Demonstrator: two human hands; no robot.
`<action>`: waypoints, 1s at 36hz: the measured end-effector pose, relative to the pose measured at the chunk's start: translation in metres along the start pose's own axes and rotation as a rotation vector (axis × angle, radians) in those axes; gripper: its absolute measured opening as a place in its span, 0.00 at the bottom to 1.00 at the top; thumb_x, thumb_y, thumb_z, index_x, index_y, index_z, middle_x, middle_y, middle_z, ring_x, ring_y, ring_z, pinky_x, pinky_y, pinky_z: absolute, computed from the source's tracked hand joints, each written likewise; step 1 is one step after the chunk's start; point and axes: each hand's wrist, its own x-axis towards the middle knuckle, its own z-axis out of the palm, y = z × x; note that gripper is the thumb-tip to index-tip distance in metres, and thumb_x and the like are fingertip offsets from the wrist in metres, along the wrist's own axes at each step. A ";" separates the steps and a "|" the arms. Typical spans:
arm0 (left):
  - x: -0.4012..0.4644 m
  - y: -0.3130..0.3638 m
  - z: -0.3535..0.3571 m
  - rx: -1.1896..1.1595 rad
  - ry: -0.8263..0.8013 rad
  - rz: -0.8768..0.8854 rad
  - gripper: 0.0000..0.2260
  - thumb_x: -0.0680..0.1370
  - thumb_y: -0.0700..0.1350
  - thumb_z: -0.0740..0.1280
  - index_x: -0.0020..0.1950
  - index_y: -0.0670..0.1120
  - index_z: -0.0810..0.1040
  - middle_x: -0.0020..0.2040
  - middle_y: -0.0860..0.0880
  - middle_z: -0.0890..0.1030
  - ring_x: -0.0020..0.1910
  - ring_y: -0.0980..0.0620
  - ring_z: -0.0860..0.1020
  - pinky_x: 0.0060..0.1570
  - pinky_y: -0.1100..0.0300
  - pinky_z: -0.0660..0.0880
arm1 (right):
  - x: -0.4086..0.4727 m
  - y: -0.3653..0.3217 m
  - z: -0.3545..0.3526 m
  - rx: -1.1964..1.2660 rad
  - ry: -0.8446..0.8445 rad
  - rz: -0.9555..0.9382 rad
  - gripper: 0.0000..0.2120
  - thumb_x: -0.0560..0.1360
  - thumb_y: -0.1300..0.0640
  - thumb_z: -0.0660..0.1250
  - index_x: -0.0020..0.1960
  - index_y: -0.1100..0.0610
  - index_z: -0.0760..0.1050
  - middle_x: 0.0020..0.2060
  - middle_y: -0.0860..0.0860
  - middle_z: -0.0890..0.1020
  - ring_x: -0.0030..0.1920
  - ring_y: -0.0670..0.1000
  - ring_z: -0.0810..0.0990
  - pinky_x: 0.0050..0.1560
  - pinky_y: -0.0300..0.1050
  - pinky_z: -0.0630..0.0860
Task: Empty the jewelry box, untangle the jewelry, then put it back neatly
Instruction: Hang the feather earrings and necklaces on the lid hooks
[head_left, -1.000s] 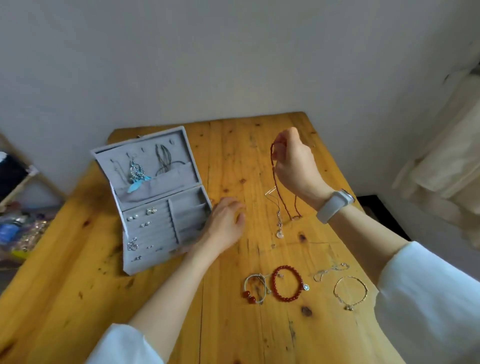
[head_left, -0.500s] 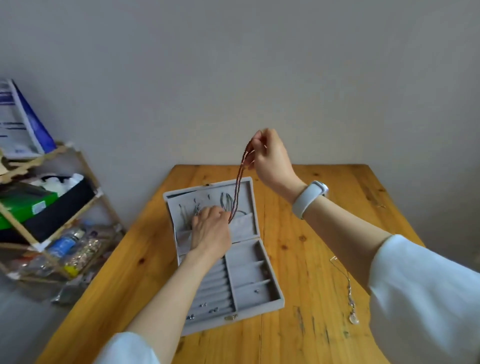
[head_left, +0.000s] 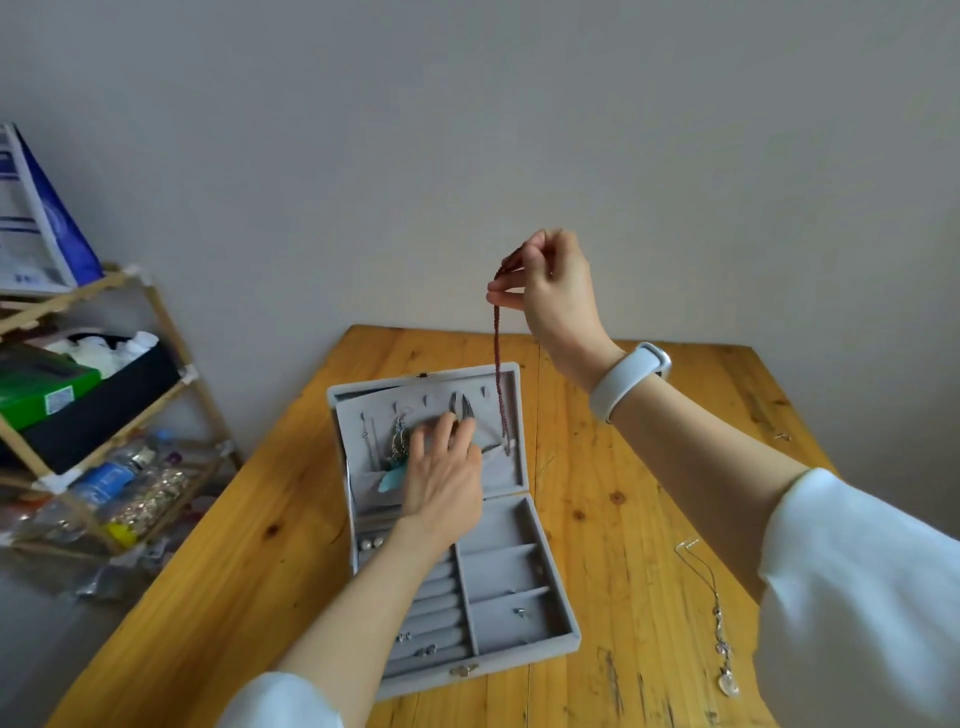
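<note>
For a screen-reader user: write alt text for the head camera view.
A person's raised right hand pinches a dark red beaded necklace that dangles over the lid of an open grey velvet jewelry box on a wooden table. The left hand reaches into the lid among hanging pieces. A silver pendant necklace lies to the right.

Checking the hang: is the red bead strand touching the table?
Apart. The head view shows the red bead strand pinched in the raised right hand, its lower end dangling before the open box lid, above the table.
</note>
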 end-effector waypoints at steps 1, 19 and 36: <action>-0.001 -0.002 0.001 0.020 0.000 0.033 0.16 0.73 0.43 0.59 0.60 0.43 0.73 0.70 0.47 0.62 0.70 0.45 0.55 0.65 0.46 0.54 | 0.001 0.000 0.001 0.012 -0.001 -0.001 0.12 0.80 0.66 0.48 0.39 0.56 0.62 0.37 0.54 0.72 0.35 0.51 0.77 0.39 0.45 0.80; -0.026 -0.019 0.010 0.015 -0.010 0.087 0.19 0.75 0.41 0.55 0.66 0.44 0.66 0.76 0.45 0.51 0.75 0.47 0.41 0.71 0.47 0.42 | -0.009 0.024 0.013 -0.105 -0.032 0.012 0.12 0.79 0.65 0.50 0.39 0.54 0.62 0.36 0.53 0.72 0.35 0.54 0.76 0.38 0.52 0.77; -0.039 -0.010 0.009 -0.080 0.172 -0.001 0.16 0.65 0.36 0.71 0.53 0.39 0.80 0.63 0.41 0.76 0.65 0.43 0.72 0.62 0.46 0.70 | -0.040 0.094 -0.014 -0.486 -0.145 0.065 0.06 0.78 0.63 0.54 0.44 0.57 0.67 0.42 0.59 0.79 0.44 0.60 0.79 0.46 0.58 0.78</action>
